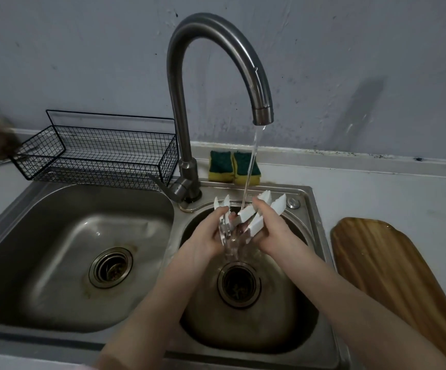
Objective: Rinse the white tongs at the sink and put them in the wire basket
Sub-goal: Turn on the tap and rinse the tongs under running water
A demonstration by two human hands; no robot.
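White plastic tongs [251, 216], several pieces by the look of it, bunched in both hands over the right-hand bowl of the steel sink [315, 265], centre of frame. Water from the tap [218, 62] falls as a thin stream straight onto the bundle and splashes down toward the drain.

Left hand [211, 233]: fingers curled round the lower ends, two white tips poking up past them. Right hand [272, 231]: thumb and fingers closed round the other pieces, whose tips fan toward upper right. Long axes run roughly from the palms up and away, toward the wall. Exact count of tongs unclear; hands and water blur the middle.

Both forearms come in from the bottom edge, converging, wrists raised above the drain.

Wire basket [96, 156] sits on the counter at left of frame, beyond the left bowl, well apart from the hands. Left hand is the nearer. Judgement: rinse underway; transfer would go up and leftward past the tap base.
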